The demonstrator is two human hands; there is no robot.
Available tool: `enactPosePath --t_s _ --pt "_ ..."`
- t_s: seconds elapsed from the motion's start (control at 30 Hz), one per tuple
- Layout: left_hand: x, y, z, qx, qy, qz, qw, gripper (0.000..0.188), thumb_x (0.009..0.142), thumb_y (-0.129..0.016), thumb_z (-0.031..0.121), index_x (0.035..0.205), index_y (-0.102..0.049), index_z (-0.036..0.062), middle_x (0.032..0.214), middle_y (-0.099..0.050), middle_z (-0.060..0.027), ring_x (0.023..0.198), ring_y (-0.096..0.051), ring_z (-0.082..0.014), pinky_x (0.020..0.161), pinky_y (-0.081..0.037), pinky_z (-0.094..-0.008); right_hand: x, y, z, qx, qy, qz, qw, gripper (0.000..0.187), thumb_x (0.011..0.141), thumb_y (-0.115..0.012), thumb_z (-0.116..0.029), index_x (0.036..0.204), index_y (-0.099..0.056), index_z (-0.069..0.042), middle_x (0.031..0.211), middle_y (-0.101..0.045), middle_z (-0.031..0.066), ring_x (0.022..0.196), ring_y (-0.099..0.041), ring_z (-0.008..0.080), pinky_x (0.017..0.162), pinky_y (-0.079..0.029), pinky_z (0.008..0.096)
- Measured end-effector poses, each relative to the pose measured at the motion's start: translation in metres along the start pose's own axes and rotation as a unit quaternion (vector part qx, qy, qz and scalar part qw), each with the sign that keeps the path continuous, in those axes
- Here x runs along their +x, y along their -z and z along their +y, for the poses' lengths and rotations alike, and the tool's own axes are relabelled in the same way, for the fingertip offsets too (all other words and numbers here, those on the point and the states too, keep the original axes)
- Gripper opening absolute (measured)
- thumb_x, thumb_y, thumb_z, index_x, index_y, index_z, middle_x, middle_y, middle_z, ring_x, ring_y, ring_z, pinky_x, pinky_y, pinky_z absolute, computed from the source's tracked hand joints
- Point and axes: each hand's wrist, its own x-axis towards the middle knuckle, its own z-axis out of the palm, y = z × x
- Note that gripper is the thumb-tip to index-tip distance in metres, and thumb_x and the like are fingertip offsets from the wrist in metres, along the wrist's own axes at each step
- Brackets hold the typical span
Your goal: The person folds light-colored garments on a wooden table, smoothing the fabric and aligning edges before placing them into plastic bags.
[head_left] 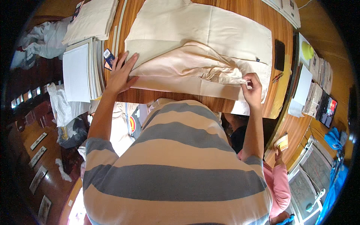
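A cream shirt (232, 33) lies spread out on a wood-grain table (150, 96). One part of it, which looks like a sleeve (191, 62), is folded over the body and bunched toward its right end. My right hand (252, 90) pinches that bunched end between thumb and fingers, near the shirt's lower right. My left hand (122, 73) rests with fingers apart on the left edge of the shirt, beside the slanting fold. Close to the left fingertips lies a small dark blue card tag (108, 58).
A stack of white sheets (77, 73) and folded cream cloth (92, 22) stand at left. A black phone (279, 55) and pens (278, 77) lie right of the shirt. At lower right, a person in a pink sleeve (280, 183) holds a yellow-and-white packet (281, 142).
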Motion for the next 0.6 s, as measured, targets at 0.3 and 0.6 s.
enactPosePath --t_s 0.3,0.6 --pt "-0.044 -0.020 -0.007 0.011 0.040 0.029 0.999 0.087 0.087 -0.075 0.011 0.165 -0.036 0.0165 0.168 -0.041 -0.0024 0.153 -0.038 -0.0321 0.129 -0.023 -0.0525 -0.044 0.021 0.009 -0.289 0.029 -0.035 0.956 0.073 0.099 -0.061 -0.046 0.160 -0.043 -0.010 0.169 -0.035 0.0201 0.159 -0.027 0.0413 0.126 -0.018 0.0625" --pt "-0.061 -0.039 -0.011 0.040 0.076 0.098 0.991 0.074 0.097 -0.063 0.007 0.164 -0.038 0.0286 0.165 -0.046 0.0056 0.151 -0.040 -0.0366 0.127 -0.024 -0.0579 -0.093 0.012 0.065 -0.363 -0.021 -0.040 0.931 0.078 0.106 -0.046 -0.056 0.166 -0.032 -0.008 0.175 -0.020 0.0202 0.161 -0.015 0.0444 0.128 -0.013 0.0607"
